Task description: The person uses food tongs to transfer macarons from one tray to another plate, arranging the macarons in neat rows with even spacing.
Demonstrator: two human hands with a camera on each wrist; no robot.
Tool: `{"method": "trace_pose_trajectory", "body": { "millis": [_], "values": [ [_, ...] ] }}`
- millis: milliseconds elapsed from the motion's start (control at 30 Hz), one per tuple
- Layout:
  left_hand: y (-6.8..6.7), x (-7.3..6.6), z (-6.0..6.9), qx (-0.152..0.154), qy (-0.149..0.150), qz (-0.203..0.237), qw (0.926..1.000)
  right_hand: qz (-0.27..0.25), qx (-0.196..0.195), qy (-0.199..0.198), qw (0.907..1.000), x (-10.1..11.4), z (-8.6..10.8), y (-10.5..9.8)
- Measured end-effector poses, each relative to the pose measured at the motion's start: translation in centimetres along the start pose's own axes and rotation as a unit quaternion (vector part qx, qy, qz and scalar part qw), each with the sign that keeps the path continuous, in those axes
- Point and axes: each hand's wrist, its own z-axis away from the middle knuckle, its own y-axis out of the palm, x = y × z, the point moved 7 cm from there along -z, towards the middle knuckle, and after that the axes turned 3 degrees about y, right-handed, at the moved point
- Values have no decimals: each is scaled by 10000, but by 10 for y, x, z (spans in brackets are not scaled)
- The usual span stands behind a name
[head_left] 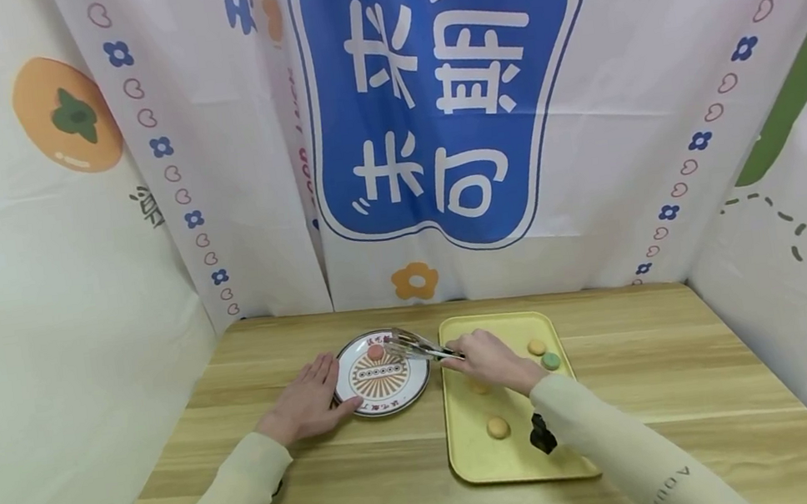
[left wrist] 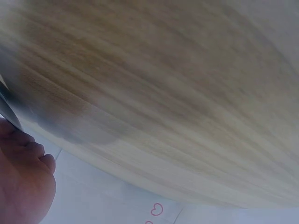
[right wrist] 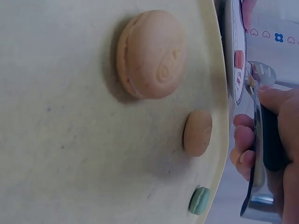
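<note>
The right hand (head_left: 488, 359) is clamped round the tongs (head_left: 426, 349), above the left edge of the yellow tray (head_left: 474, 460). The left hand (head_left: 308, 400) lies with straight fingers at the left rim of the plate (head_left: 414, 383), thumb apart at its near edge. The tongs are shiny metal with a dark grip and slotted ends; these hang over the plate's far right part, and whether they hold anything I cannot tell. A pink macaron (head_left: 376, 353), small and round, sits on the plate toward its far rim. The plate is white, dark-rimmed, with a brown sunburst and red lettering, set left of the tray on the wooden bench (head_left: 373, 495).

On the tray, an orange macaron (head_left: 536, 347) and a green macaron (head_left: 550, 361) lie near the right edge; another orange one (head_left: 498, 427) lies nearer the front. The right sleeve (head_left: 624, 443) covers the tray's near right side.
</note>
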Motion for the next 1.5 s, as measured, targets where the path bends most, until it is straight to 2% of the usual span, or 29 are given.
{"method": "trace_pose_trajectory", "body": {
  "millis": [167,433,1033,1333,1500],
  "values": [
    [0,0,0,3,-19,49,10000,70,-75,60,9999,1,-6,3],
    [2,1,-1,6,-30,80,10000,182,46,389,9991,0,-14,10],
    [-3,-2,1,24,-2,57,10000,130,29,261,9996,2,-18,14],
    [-1,-1,0,-32,24,50,10000,-70,52,445,9990,1,-16,10],
    [1,0,-1,-3,16,2,10000,-17,10,501,9987,1,-15,7]
  ]
}}
